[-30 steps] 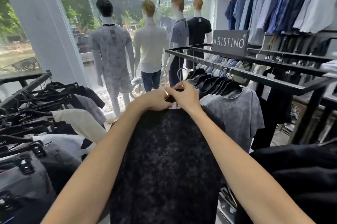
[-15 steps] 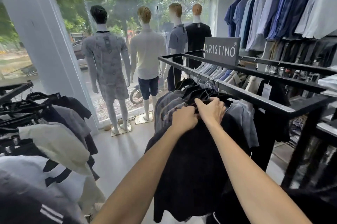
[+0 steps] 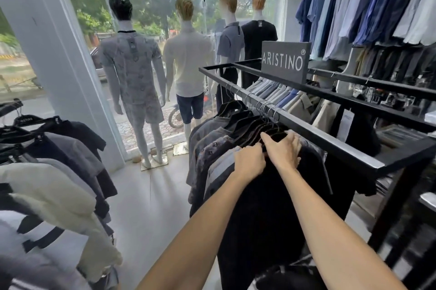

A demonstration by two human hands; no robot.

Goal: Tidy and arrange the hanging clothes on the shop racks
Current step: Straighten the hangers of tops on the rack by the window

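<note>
A dark patterned shirt (image 3: 262, 207) hangs in front of me at the near end of the black metal rack (image 3: 330, 138). My left hand (image 3: 249, 163) grips the shirt's collar area on its left side. My right hand (image 3: 283, 151) curls over the black hanger (image 3: 274, 136) at the shirt's neck, just under the rail. Beyond it, several dark and grey shirts (image 3: 212, 146) hang on silver hooks along the same rail. The hanger's hook is hidden behind my right hand.
A second rack of grey, black and cream tops (image 3: 47, 171) fills the left side. Four mannequins (image 3: 132, 72) stand at the shop window. An ARISTINO sign (image 3: 283, 61) sits on the rack top. Blue shirts (image 3: 368, 6) hang on the right wall. A floor aisle (image 3: 151, 207) runs between racks.
The dark shirt went from being held up in front of me to hanging at the rack rail on the right. Both hands followed it and stay at its collar.
</note>
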